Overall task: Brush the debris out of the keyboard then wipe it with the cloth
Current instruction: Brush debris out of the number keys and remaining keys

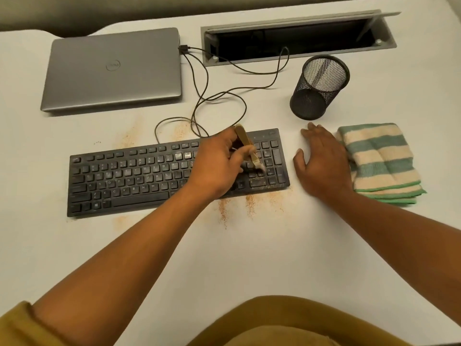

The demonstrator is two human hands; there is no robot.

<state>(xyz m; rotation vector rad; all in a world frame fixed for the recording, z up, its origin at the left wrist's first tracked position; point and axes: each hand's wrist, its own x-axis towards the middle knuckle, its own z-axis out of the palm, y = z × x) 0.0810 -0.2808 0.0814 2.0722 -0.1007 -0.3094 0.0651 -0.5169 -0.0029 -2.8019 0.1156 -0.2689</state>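
Note:
A black keyboard [129,176] lies across the middle of the white desk [249,258], dusty on its keys. My left hand [214,168] grips a small wooden-handled brush [245,142] over the keyboard's right end, its bristles down on the number pad. Orange-brown debris [249,203] lies scattered on the desk in front of and behind the keyboard. My right hand [324,166] rests flat on the desk just right of the keyboard, its outer edge touching a folded green-and-cream striped cloth [384,163].
A closed grey laptop [112,71] sits at the back left, its black cable [214,96] looping toward the keyboard. A black mesh pen cup [316,88] stands behind my right hand. An open cable tray [294,38] is set into the desk's far edge.

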